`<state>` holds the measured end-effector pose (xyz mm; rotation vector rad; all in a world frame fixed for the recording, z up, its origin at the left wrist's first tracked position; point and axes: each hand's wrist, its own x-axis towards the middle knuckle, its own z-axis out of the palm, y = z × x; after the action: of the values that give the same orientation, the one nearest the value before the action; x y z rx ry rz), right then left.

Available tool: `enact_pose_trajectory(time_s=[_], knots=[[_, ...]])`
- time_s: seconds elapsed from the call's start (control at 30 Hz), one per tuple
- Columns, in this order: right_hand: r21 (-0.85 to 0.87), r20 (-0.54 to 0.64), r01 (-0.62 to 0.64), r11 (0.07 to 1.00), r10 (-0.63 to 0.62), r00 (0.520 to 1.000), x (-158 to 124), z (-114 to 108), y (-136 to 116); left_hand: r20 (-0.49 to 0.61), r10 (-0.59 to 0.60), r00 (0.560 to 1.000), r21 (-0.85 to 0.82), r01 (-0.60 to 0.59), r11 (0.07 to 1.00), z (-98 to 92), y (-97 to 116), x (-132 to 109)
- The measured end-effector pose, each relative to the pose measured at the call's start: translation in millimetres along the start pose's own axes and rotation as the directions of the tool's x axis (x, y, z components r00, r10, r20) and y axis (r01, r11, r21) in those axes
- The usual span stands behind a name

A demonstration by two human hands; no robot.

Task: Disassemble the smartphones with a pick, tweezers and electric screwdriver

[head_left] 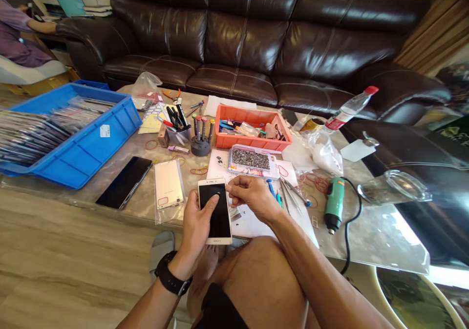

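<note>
My left hand (196,231) cradles a gold-edged smartphone (216,214) with its black screen facing up, the thumb lying across the glass. My right hand (249,197) hovers just right of the phone's top corner, fingers curled together. Nothing shows between them, though a very small item could be hidden. Beneath both hands lies a white paper sheet (249,226). Nearest my right hand are a clear box of small silver screws (251,159) and steel tweezers (291,195). Left of the phone, a gold phone back (168,185) sits in a plastic sleeve.
On the glass-topped table stand a blue tray of phone panels (88,138), an orange basket of tools (252,126), a screwdriver stand (201,143), a black phone (124,182) and a green heat gun (334,204). A brown leather sofa (234,41) lies behind. A person (18,41) sits far left.
</note>
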<state>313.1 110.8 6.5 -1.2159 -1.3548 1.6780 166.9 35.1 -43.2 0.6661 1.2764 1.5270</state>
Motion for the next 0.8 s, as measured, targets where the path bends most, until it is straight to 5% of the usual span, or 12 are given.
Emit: enact_pose_trajectory(time_s=[0.5, 0.8], knots=[[0.032, -0.092, 0.003, 0.999, 0.0, 0.996, -3.2, -12.5, -6.6, -0.047, -0.055, 0.997, -0.126, 0.049, 0.991, 3.7, 7.0, 0.9], [-0.084, -0.227, -0.085, 0.993, 0.064, 0.972, 18.2, -11.0, 16.4, -0.017, -0.04, 0.999, -0.108, 0.038, 0.993, 0.5, 8.9, -4.6]])
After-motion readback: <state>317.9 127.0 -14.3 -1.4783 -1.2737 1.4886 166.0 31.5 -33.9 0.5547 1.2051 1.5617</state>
